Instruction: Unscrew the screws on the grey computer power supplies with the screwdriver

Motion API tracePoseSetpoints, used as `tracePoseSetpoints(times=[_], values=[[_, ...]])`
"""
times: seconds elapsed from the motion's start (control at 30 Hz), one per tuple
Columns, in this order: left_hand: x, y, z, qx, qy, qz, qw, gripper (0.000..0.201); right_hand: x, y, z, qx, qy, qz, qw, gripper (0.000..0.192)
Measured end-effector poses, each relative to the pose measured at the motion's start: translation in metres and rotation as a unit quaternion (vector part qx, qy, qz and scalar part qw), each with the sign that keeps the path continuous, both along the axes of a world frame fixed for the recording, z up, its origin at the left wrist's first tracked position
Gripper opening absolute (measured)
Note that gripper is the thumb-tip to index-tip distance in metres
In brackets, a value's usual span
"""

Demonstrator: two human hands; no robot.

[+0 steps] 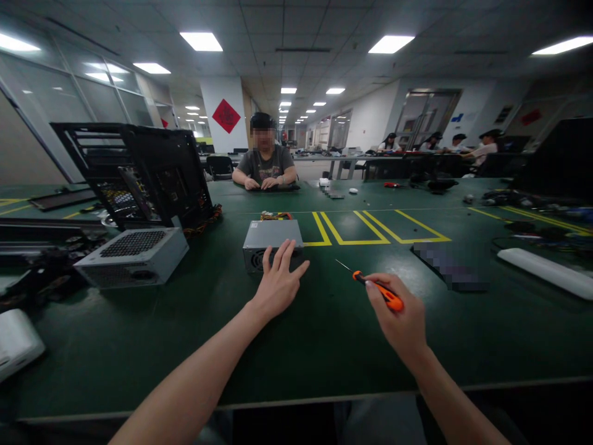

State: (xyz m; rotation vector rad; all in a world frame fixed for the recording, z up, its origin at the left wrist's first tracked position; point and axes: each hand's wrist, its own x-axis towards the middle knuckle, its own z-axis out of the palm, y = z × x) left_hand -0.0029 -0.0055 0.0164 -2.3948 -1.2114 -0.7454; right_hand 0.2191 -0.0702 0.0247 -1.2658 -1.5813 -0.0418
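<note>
1. Left hand [278, 281]: fingers spread wide, laid flat against the near face and top edge of the small grey sheet-metal power supply box [273, 238]. It touches the box and grips nothing.
2. Right hand [399, 321]: closed around the orange-handled screwdriver [377, 289]. The thin steel shaft points up and left toward the box, its tip clear of it.
3. Location: the box sits on the dark green table mat [324, 334], centre of the bench, just short of the yellow floor-style marking lines [370, 232]. A bundle of coloured wires [275, 216] shows behind it.
4. Handling, judged: the box looks rigid and fairly heavy for its size, with smooth painted metal that may slide on the mat. Best held by the two side walls or pinned from the top; the vented near face and the wire bundle are poor places to grip. The screwdriver is light and stiff, with a tip fine enough to slip off a screw head.
5. Surroundings: a larger grey vented power supply [134, 254] lies to the left, beside an open black computer case [139, 173]. A person in a grey shirt [265, 165] sits opposite.
6. Not determinable: screws on the box, the fan grille under the left hand, and the screwdriver tip type. A patch of the mat at right is blurred out.
</note>
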Motion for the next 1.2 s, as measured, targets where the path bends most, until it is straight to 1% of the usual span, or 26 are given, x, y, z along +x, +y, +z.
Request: tracePoseSetpoints(times=[0.07,0.13,0.23,0.33,0.43,0.57,0.67,0.73,0.77,0.8,0.87,0.93,1.0,1.1,1.17,1.2], values=[[0.01,-0.004,-0.002,-0.026,-0.006,-0.04,0.999,0.032,0.009,-0.01,-0.008,-0.01,0.027,-0.026,0.999,0.017],[0.021,-0.004,-0.008,-0.082,-0.006,-0.077,0.994,0.026,0.014,-0.018,-0.015,-0.016,0.045,-0.034,0.998,0.018],[0.034,0.0,-0.018,-0.152,-0.009,-0.108,0.982,0.026,0.014,-0.028,-0.023,-0.018,0.05,-0.029,0.998,0.016],[0.042,0.005,-0.025,-0.185,-0.011,-0.131,0.974,0.026,0.009,-0.033,-0.024,-0.012,0.065,-0.017,0.998,0.013],[0.048,0.007,-0.028,-0.203,-0.023,-0.136,0.969,0.022,0.005,-0.037,-0.024,-0.02,0.081,-0.015,0.996,0.013],[0.053,0.007,-0.029,-0.223,-0.051,-0.136,0.964,0.016,0.004,-0.041,-0.026,-0.035,0.127,-0.022,0.991,0.014],[0.048,0.007,-0.029,-0.246,-0.086,-0.136,0.956,0.013,0.001,-0.044,-0.03,-0.042,0.17,-0.015,0.984,0.015],[0.04,0.009,-0.029,-0.282,-0.139,-0.128,0.941,0.012,-0.003,-0.047,-0.032,-0.047,0.213,-0.002,0.976,0.015],[0.035,0.01,-0.029,-0.311,-0.176,-0.124,0.926,0.012,-0.006,-0.048,-0.033,-0.053,0.237,0.007,0.97,0.016],[0.029,0.012,-0.029,-0.345,-0.22,-0.123,0.904,0.012,-0.009,-0.05,-0.034,-0.06,0.261,0.016,0.963,0.017],[0.017,0.013,-0.028,-0.415,-0.311,-0.136,0.844,0.013,-0.017,-0.052,-0.036,-0.078,0.305,0.033,0.949,0.018],[0.005,0.012,-0.026,-0.463,-0.385,-0.156,0.783,0.013,-0.027,-0.054,-0.038,-0.089,0.341,0.046,0.935,0.02],[-0.006,0.011,-0.023,-0.486,-0.443,-0.165,0.735,0.017,-0.038,-0.054,-0.039,-0.095,0.368,0.057,0.923,0.021],[-0.019,0.009,-0.018,-0.506,-0.511,-0.17,0.674,0.025,-0.055,-0.053,-0.041,-0.095,0.403,0.065,0.908,0.02],[-0.025,0.01,-0.016,-0.52,-0.537,-0.176,0.641,0.029,-0.064,-0.052,-0.042,-0.094,0.425,0.066,0.898,0.02],[-0.027,0.011,-0.016,-0.526,-0.544,-0.178,0.629,0.03,-0.067,-0.052,-0.042,-0.096,0.433,0.068,0.893,0.02]])
